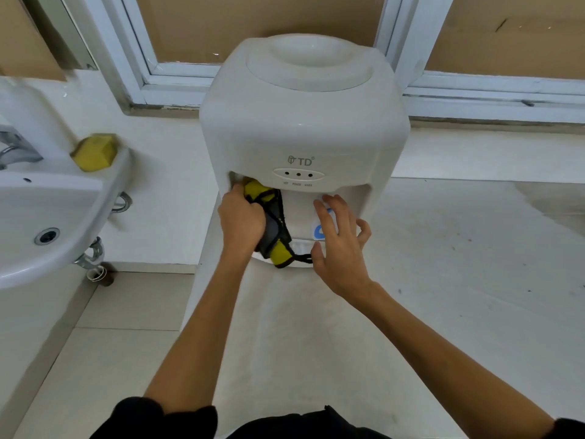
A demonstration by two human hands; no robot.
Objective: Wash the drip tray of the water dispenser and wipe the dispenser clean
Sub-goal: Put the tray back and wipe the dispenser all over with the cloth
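While the left hand (242,217) is gripping a bunched yellow-and-grey cleaning cloth (271,224) with a dark edge, it is pressing the cloth's upper end into the tap recess of the white plastic countertop water dispenser (300,122), at about ten o'clock of the recess; the fingers are curling round the cloth, probably so the wad reaches the corner under the front overhang; the rest of the cloth is hanging down toward six o'clock, its lower yellow end lying over the white drip tray (299,248) at the dispenser's foot. At three o'clock of the cloth, the right hand (337,245) is spreading its fingers wide and holding nothing; the fingertips are lying on or just in front of the blue-marked tap lever (318,232), and whether they are touching it I cannot tell; the hand is likely steadying the dispenser against the wiping push. The drip tray is sitting in its slot, mostly hidden by cloth and hands, so the wiping appears under way while the tray's state is unclear. At nine o'clock of the dispenser, well apart, a white ceramic sink (63,217) is carrying a yellow sponge (94,152) on its rim; the dispenser is standing on a pale desk (459,248) below a white-framed window (177,74).
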